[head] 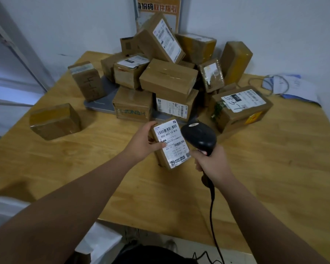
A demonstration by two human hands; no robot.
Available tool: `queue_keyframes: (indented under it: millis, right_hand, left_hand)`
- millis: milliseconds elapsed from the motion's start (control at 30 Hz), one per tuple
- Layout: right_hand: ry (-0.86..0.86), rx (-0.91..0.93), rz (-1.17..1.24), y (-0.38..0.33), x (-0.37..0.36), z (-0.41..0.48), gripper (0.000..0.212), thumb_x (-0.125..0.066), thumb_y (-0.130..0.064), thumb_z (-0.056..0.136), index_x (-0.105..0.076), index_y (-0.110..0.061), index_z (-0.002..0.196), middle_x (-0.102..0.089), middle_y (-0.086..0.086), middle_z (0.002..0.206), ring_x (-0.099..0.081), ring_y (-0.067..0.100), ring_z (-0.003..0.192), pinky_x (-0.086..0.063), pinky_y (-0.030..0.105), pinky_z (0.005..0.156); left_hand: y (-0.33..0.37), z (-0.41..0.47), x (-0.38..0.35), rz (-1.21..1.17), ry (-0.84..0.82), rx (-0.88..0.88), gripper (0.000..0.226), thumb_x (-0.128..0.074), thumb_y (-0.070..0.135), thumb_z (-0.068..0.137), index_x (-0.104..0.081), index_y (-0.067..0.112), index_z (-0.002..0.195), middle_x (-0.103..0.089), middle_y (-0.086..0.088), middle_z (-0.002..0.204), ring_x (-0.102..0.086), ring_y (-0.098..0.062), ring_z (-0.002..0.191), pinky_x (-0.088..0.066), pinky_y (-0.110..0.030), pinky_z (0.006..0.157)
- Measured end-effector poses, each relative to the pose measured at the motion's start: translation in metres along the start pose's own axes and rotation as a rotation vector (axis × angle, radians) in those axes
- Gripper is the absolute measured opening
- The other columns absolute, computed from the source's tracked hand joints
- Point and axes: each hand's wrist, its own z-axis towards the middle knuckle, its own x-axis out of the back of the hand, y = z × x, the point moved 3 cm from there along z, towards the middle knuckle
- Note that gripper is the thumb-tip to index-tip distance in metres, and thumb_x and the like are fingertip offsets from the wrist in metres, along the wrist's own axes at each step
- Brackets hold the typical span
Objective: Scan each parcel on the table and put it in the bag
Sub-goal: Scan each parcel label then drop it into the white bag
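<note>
The parcel (171, 143) was mid-view over the table (255, 168), label up. The left hand (143, 141) gripped it from 9 o'clock, fingers curled round. At 3 o'clock the right hand (211, 162) squeezed the scanner (198, 137). Scanning seemed underway; next it should go in the bag.

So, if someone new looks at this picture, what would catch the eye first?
First the heap of brown parcels piled at the far side of the table. Then, nearer, the left hand holding a small parcel with its white label up, and the right hand gripping a black scanner beside it.
</note>
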Motion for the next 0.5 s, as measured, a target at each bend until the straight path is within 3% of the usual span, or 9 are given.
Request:
queue_keyframes:
  millis: [100,233,500]
  right_hand:
    - [-0.076,0.001,-0.011,-0.005,0.002,-0.016,0.023,-0.070,-0.018,0.087,-0.059,-0.008,0.070,-0.052,-0.002,0.046,-0.049,0.016,0.043,-0.044,0.027,0.046]
    - [-0.023,0.010,-0.132,-0.001,0.000,-0.024,0.021,-0.068,-0.016,0.085,-0.060,-0.010,0.067,-0.055,-0.002,0.048,-0.053,0.012,0.041,-0.046,0.024,0.046]
    - [-0.002,0.013,-0.114,0.000,-0.001,-0.029,0.010,-0.067,-0.014,0.084,-0.063,-0.008,0.077,-0.054,-0.008,0.048,-0.050,0.003,0.037,-0.042,0.018,0.042]
  left_hand:
    - [0.004,-0.007,-0.004,-0.023,0.033,-0.010,0.078,-0.081,0.020,0.076,-0.039,0.018,0.142,-0.045,0.007,0.127,-0.055,-0.012,0.102,-0.049,-0.024,0.081]
    - [0.012,-0.009,-0.006,-0.006,0.030,-0.025,0.077,-0.081,0.018,0.076,-0.039,0.019,0.142,-0.046,0.005,0.128,-0.053,-0.010,0.103,-0.044,-0.015,0.076]
    - [0.017,-0.013,-0.007,0.026,0.044,-0.027,0.078,-0.080,0.018,0.077,-0.038,0.020,0.143,-0.045,-0.002,0.139,-0.051,-0.014,0.114,-0.046,-0.022,0.086]
